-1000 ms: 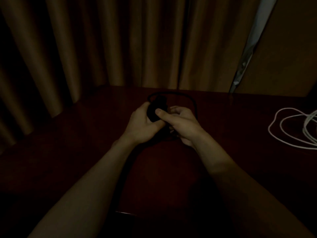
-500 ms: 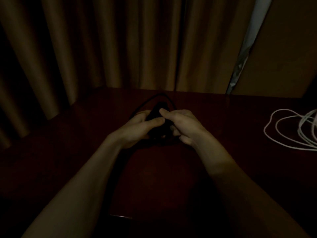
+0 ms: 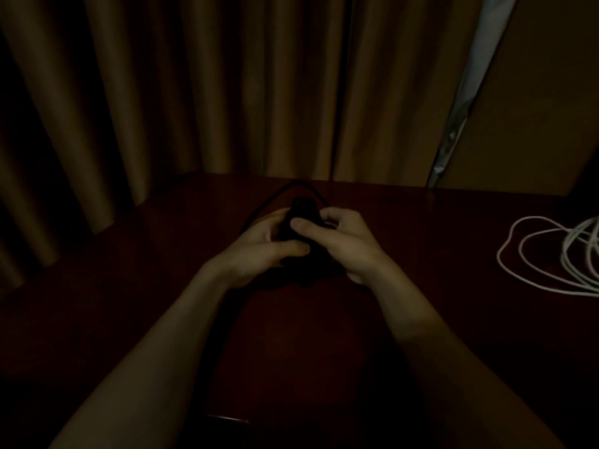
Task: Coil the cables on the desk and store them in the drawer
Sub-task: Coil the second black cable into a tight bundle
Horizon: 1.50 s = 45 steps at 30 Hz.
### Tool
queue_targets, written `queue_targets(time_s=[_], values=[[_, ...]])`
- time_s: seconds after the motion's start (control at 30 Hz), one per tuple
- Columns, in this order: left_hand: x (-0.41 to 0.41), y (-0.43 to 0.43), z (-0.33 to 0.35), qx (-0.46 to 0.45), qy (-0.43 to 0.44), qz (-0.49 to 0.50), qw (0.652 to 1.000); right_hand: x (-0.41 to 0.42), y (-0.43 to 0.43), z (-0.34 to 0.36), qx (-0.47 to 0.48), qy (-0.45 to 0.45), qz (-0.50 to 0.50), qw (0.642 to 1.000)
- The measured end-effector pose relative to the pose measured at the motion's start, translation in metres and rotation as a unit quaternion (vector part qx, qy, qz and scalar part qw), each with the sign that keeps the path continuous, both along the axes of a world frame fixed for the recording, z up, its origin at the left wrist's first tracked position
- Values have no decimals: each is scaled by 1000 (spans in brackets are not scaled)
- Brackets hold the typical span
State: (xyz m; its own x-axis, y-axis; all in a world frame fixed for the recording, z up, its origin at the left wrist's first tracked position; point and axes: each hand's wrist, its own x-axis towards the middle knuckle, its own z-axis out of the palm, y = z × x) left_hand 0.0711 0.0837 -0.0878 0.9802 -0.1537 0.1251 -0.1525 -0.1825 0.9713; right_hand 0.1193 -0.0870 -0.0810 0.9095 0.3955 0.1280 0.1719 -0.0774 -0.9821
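The scene is very dark. A black cable (image 3: 303,207) is bunched into a small bundle between my two hands above the middle of the dark red desk (image 3: 146,254). My left hand (image 3: 259,246) grips the bundle from the left, thumb across its front. From the right, my right hand (image 3: 345,239) holds it with the thumb pressed on top. A thin loop of the black cable arcs out behind the hands toward the curtain. A white cable (image 3: 547,257) lies in loose loops at the desk's right edge, apart from both hands.
Brown curtains (image 3: 194,92) hang close behind the desk and down its left side. A pale strip (image 3: 470,82) runs diagonally at the upper right beside a tan wall panel. The desk's near edge shows a faint glint at the bottom centre.
The black loop behind my hands has shrunk from a wide arc to a narrow one. Both hands stayed on the bundle, my right thumb now lying over it.
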Motion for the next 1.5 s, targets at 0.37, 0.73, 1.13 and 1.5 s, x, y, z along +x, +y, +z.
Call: queue_targets(time_s=[0.37, 0.73, 1.13, 1.5], values=[[8, -2, -8, 153, -58, 78, 983, -1, 12, -5, -33, 17, -24, 999], [6, 0, -11, 143, -28, 89, 985, 3, -1, 2, 34, 43, 9, 998], [5, -12, -9, 185, -143, 166, 958, -2, 14, -5, 41, 46, -51, 997], [10, 4, -9, 59, -56, 39, 996, 0, -8, 8, 32, -16, 95, 995]])
